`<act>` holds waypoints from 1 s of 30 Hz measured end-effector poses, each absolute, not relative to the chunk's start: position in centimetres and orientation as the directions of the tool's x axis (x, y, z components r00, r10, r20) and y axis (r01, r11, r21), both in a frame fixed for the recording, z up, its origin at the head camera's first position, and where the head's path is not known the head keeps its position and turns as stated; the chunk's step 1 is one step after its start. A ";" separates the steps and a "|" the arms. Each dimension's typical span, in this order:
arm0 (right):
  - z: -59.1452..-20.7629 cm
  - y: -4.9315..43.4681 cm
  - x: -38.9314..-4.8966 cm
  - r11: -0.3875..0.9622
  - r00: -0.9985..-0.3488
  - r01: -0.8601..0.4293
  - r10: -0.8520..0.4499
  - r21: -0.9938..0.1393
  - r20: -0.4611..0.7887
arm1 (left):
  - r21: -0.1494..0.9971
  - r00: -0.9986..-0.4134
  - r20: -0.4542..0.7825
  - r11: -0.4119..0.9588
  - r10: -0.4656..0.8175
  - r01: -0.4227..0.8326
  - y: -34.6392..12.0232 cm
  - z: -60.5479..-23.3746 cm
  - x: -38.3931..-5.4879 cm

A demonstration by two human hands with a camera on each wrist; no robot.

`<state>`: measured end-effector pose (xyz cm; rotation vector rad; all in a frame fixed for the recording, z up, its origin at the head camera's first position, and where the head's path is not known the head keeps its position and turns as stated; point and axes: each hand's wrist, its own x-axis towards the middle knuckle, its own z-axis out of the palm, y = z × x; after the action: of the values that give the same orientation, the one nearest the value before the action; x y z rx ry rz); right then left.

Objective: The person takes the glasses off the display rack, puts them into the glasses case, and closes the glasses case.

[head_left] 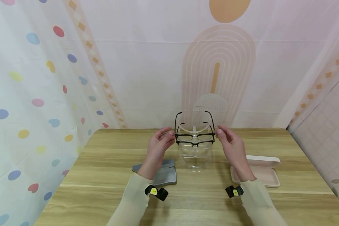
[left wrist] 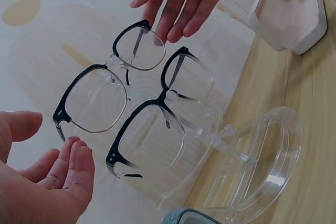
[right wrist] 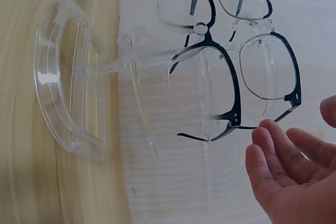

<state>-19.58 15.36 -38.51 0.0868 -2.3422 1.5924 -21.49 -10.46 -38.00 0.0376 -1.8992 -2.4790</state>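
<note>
Two pairs of black half-rim glasses sit one above the other on a clear display stand [head_left: 195, 169]. The upper glasses [head_left: 183, 135] have their temples unfolded toward the back wall; the lower glasses [left wrist: 137, 113] sit just beneath. My left hand [head_left: 159, 142] is beside the left end of the upper pair, fingertips close to its hinge, thumb and fingers apart. On the other side, my right hand [head_left: 233, 146] has its fingers loosely bent near the right hinge, thumb apart. Whether fingertips touch the temples I cannot tell; neither hand grips them.
An open grey glasses case [head_left: 167, 178] lies on the wooden table [head_left: 101, 175] behind my left forearm. At the right, an open pale pink case [head_left: 266, 177] lies partly behind my right wrist. A patterned curtain [head_left: 147, 78] hangs behind the table.
</note>
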 end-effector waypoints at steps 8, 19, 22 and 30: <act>-38.3 15.0 -19.9 0.375 -0.956 -0.200 0.127 -0.905 0.264 | 0.971 -0.999 0.000 -0.240 -0.032 0.007 -10.2 -37.8 -21.7; -38.3 14.7 -20.5 0.356 -0.959 -0.190 0.133 -0.915 0.251 | 0.977 -0.998 -0.019 -0.215 -0.057 -0.006 -9.7 -37.5 -21.8; -38.2 14.6 -20.6 0.358 -0.959 -0.188 0.134 -0.914 0.250 | 0.977 -0.998 -0.013 -0.213 -0.062 0.001 -9.6 -37.6 -21.8; -37.9 14.5 -20.6 0.344 -0.961 -0.182 0.134 -0.921 0.240 | 0.981 -0.998 -0.002 -0.191 -0.070 0.012 -9.5 -37.8 -22.1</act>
<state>-20.61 14.52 -37.88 0.0427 -2.3364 1.6563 -22.08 -9.55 -37.79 0.0707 -1.9631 -2.3833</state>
